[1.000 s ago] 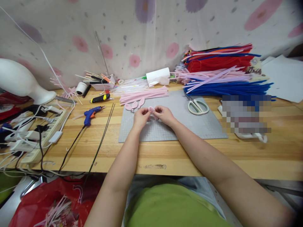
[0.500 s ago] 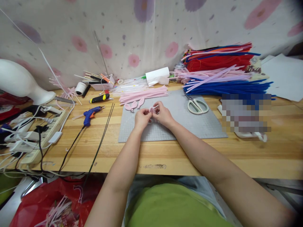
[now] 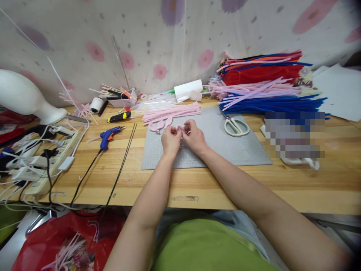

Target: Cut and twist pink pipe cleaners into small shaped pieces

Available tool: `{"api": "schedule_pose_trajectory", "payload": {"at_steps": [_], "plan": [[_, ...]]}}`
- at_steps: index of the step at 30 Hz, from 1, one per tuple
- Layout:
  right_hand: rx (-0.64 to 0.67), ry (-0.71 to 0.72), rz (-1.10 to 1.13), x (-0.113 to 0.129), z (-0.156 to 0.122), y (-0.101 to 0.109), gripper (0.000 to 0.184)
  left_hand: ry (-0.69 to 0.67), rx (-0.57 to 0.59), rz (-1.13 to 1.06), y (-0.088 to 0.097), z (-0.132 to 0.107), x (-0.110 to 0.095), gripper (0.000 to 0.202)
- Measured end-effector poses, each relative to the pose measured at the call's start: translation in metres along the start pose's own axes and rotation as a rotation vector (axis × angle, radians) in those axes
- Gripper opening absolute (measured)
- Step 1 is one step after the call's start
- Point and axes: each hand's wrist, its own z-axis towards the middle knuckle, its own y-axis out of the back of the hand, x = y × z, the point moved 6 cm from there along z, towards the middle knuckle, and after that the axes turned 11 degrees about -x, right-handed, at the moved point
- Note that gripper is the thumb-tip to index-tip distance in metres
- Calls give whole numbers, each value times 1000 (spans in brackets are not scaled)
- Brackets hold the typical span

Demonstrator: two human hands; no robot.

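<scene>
Both hands meet above the grey cutting mat [image 3: 222, 150]. My left hand [image 3: 171, 142] pinches a small curled piece of pink pipe cleaner [image 3: 179, 128] from the left. From the right, my right hand [image 3: 194, 136] has thumb and fingers closed at the same piece; the fingers partly hide it. Just beyond my left hand lie several finished-looking pink pipe cleaner loops, petal-shaped [image 3: 160, 125]. A bundle of straight pink pipe cleaners [image 3: 172, 112] rests along the mat's far edge. Scissors with pale handles [image 3: 236, 127] lie on the mat to the right.
On the left are a blue glue gun [image 3: 106, 137], a yellow-black utility knife [image 3: 119, 117], dark thin wires [image 3: 124, 160] and a power strip [image 3: 60, 158] with tangled cables. Blue pipe cleaners [image 3: 270, 104] are piled at the back right. A red bag [image 3: 36, 241] hangs below the table edge.
The pink piece has become more tightly curled between my fingers, with its loose strand no longer showing at the right. My hands have barely shifted.
</scene>
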Motion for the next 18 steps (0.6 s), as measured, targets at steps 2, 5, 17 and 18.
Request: {"api": "schedule_pose_trajectory", "payload": {"at_steps": [2, 5, 17, 18], "plan": [[30, -33, 68, -2, 0, -2, 32, 22, 33, -33, -2, 1, 3, 13], [81, -101, 171, -6, 1, -5, 37, 105, 128, -141, -7, 0, 7, 16], [-20, -68, 64, -4, 1, 0, 33, 22, 43, 37, -1, 2, 8, 12], [-17, -68, 73, -4, 1, 0, 33, 9, 37, 43, 0, 2, 6, 13]]}}
